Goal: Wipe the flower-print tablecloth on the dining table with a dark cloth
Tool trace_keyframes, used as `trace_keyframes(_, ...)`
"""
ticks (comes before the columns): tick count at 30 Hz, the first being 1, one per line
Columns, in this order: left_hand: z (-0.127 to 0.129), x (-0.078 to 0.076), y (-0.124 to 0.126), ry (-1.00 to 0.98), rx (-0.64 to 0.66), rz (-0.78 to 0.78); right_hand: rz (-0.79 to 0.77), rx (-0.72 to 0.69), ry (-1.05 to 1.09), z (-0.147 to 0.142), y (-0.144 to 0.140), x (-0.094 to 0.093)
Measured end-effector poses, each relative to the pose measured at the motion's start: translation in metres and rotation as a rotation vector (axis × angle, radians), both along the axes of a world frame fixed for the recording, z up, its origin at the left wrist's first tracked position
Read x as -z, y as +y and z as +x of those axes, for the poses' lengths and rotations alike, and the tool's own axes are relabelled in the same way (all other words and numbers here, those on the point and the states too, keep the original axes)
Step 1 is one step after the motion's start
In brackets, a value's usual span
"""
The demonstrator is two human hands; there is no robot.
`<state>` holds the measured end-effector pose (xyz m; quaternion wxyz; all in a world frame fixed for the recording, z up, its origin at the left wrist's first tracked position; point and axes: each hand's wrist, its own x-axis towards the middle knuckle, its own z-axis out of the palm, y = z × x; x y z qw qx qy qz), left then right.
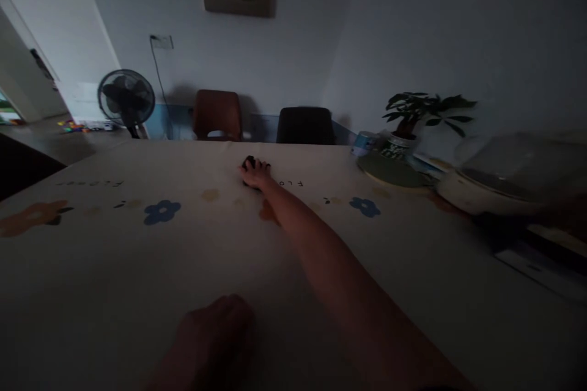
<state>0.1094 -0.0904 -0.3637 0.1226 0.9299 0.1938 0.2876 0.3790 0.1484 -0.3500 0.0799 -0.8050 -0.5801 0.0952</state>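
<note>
My right hand point(255, 176) is stretched far out across the table, its fingers curled over a small dark object point(250, 163) near the far edge. Whether the fingers grip it or only rest on it is unclear in the dim light. Close to me, my left hand point(215, 336) lies low on the flowered tablecloth point(137, 244) at the bottom of the view, with nothing visible in it; it is dark and its fingers are hard to make out.
At the right stand a potted plant point(415, 119), a round green board point(393, 171) and a white appliance with a clear lid point(499, 180). Behind the table are a brown chair point(217, 115), a black chair point(305, 126) and a standing fan point(126, 99).
</note>
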Motion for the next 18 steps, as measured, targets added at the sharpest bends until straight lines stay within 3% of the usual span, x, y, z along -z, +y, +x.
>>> trace_keyframes(5,-0.010,-0.017,0.006,-0.206,-0.106,0.043,0.010,-0.294,0.030,-0.123,0.046,-0.008)
trace_keyframes(10,-0.016,-0.027,0.007,-0.314,-0.142,0.050,0.055,-0.560,0.038,-0.220,0.040,-0.005)
trace_keyframes(14,-0.017,-0.027,0.011,-0.291,-0.154,0.075,0.130,-0.618,0.025,-0.239,0.029,0.002)
trace_keyframes(18,-0.017,-0.029,0.013,-0.292,-0.180,0.030,0.151,-0.545,0.004,-0.212,0.018,0.005)
